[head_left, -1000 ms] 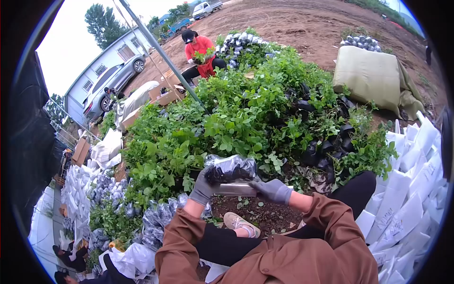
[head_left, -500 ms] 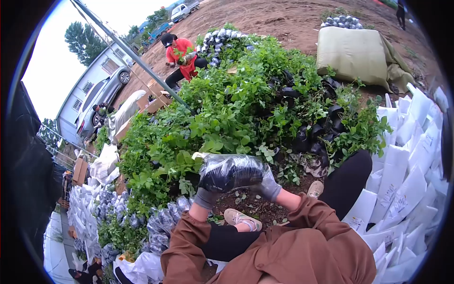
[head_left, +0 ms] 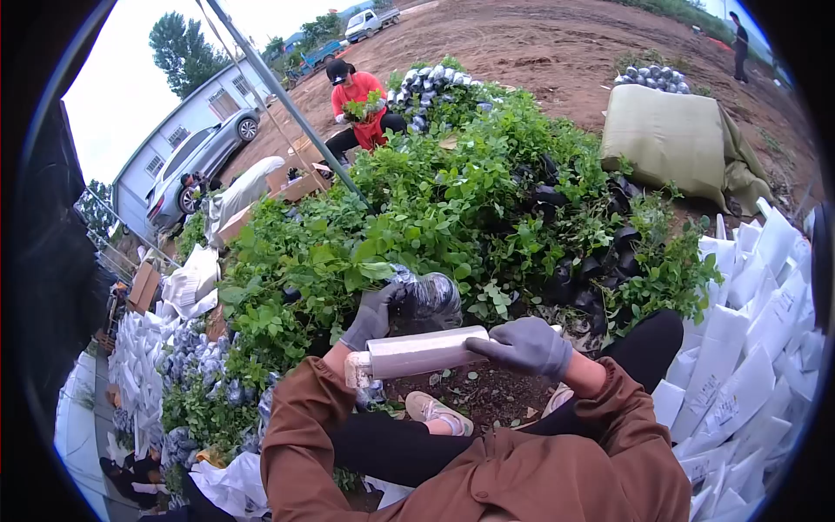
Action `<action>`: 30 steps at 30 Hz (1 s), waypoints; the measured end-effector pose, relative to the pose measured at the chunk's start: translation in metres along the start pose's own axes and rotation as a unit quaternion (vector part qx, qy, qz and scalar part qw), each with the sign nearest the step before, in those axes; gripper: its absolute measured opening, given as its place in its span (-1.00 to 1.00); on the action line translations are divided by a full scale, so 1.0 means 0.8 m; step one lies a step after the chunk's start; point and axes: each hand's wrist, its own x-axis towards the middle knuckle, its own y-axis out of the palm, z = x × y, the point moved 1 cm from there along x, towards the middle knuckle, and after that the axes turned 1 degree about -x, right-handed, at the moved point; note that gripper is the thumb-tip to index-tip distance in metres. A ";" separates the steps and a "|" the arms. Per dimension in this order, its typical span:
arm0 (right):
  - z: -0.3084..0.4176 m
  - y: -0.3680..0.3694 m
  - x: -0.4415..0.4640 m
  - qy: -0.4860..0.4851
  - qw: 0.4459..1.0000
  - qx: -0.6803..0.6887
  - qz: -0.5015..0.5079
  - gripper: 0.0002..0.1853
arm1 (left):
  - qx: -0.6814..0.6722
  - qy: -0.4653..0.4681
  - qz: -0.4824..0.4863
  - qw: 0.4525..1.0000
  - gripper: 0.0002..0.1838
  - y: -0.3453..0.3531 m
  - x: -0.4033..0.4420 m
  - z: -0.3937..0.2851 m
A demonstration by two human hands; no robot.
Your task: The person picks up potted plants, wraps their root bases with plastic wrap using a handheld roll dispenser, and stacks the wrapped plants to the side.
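My left hand (head_left: 374,315), in a grey glove, is closed on a plant bundle (head_left: 432,297) whose dark base is wrapped in clear film. Its green leaves appear to stick out to the left, toward the other plants. Nearer to me, my gloved right hand (head_left: 532,346) grips one end of a roll of clear stretch film (head_left: 426,352). The roll lies roughly level, its white core poking out at the left end. A film strip between roll and bundle is hard to make out.
Leafy plants (head_left: 417,217) with dark pots fill the ground ahead. White sleeves (head_left: 731,348) stand packed on my right; wrapped bundles (head_left: 196,370) lie on the left. A metal pole (head_left: 287,96) slants across. A person in red (head_left: 361,100) crouches beyond, near an olive-covered bale (head_left: 665,139).
Half a second ago both hands were at the film-covered bundle, level before me. Now the right hand and film roll have come nearer, while the left holds the bundle farther out. The view has shifted slightly.
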 end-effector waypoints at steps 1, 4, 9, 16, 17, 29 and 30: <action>-0.008 -0.001 -0.001 0.029 0.995 -0.040 -0.081 -0.46 | -0.134 -0.100 0.007 0.986 -0.61 -0.011 -0.004 0.026; -0.055 0.020 0.014 0.132 0.939 0.009 -0.317 -0.40 | -0.121 -0.106 0.053 0.986 -0.63 0.031 -0.027 0.010; -0.071 0.121 0.004 0.225 0.917 0.329 -0.021 -0.37 | 0.248 0.055 0.159 0.954 -0.66 0.093 -0.063 -0.056; -0.028 0.149 -0.004 0.180 0.722 0.660 -0.102 -0.42 | 0.071 0.019 0.060 0.996 -0.78 0.116 -0.033 -0.099; -0.028 0.154 -0.007 0.211 0.741 0.621 -0.143 -0.41 | 0.121 0.046 0.057 0.990 -0.75 0.120 -0.025 -0.099; -0.084 0.137 -0.053 0.339 0.882 0.208 -0.253 -0.48 | -0.111 0.070 -0.190 0.973 -0.63 0.066 0.076 0.030; -0.067 0.105 -0.047 0.406 0.873 0.181 -0.201 -0.49 | -0.159 0.048 -0.186 0.968 -0.62 0.090 0.049 0.010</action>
